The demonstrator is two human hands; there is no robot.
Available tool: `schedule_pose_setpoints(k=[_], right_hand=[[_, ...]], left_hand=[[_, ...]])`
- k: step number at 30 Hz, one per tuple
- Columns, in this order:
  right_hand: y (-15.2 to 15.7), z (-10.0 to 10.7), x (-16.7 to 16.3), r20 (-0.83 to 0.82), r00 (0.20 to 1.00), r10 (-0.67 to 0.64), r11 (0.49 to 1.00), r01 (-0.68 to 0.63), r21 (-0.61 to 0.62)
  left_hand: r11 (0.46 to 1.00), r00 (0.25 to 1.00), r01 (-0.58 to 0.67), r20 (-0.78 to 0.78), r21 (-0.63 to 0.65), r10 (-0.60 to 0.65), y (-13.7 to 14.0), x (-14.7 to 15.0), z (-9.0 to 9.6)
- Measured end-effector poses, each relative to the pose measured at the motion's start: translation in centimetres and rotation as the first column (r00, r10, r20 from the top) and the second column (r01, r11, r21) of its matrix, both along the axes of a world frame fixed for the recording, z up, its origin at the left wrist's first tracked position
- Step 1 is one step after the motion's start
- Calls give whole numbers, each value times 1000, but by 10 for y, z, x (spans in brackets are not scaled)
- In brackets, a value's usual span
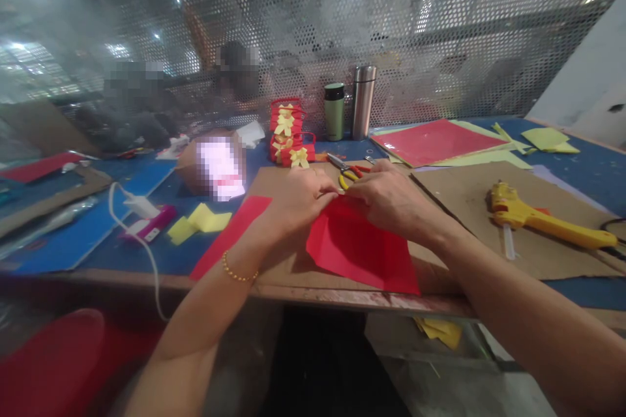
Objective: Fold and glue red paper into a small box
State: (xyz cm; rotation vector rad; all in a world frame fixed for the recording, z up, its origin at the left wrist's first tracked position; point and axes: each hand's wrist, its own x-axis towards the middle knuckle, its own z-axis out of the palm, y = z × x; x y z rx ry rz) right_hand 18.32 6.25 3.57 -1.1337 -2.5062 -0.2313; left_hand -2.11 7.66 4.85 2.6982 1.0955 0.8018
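Note:
My left hand (304,194) and my right hand (386,194) meet over the far edge of a sheet of red paper (362,247), fingers pinched on it. The sheet has a fold line, and its near end spreads toward the table's front edge. Beneath it lies brown cardboard (288,254). Another red sheet (229,238) sits partly under my left forearm. Just beyond my fingers are pliers with yellow and red handles (349,176), partly hidden by my right hand.
A yellow glue gun (542,212) rests on cardboard at right. Behind stand red boxes with yellow bows (286,133), a green cup (334,112) and a steel flask (363,103). Yellow paper pieces (200,221), a power strip (151,225) with white cable, and a blurred lit screen (220,166) are left.

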Motion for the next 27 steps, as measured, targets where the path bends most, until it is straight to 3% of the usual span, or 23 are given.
schedule_pose_setpoints(k=[4,7,10,14,17,19,21,24,27], right_hand=[[0,0,-1,21,1000,-17,1000,17,-1],[1,1,1,-9,1000,3,1000,-3,-11],[7,-1,6,-108,994,30,1000,-29,12],[17,-5,13,-300,954,0,998,18,57],[21,-8,14,-325,944,-53,993,83,81],[20,-9,13,-268,960,-77,987,111,115],[18,-8,10,-212,969,-128,971,165,170],[15,-6,8,-190,947,-260,914,305,269],[11,-3,7,-189,927,-325,863,372,343]], left_hand=[[997,997,-4,-76,72,10,-2,3,-2],[999,999,-9,-37,37,11,-3,4,-2],[995,989,5,147,-98,9,-2,-1,1],[955,889,98,455,-278,41,2,-11,7],[937,847,129,528,-324,66,5,-12,7],[953,858,89,508,-291,75,5,-9,4],[987,871,-30,480,-158,104,2,-3,0],[983,878,-175,460,52,132,-8,7,-7],[998,948,-55,316,28,43,-21,18,-14]])
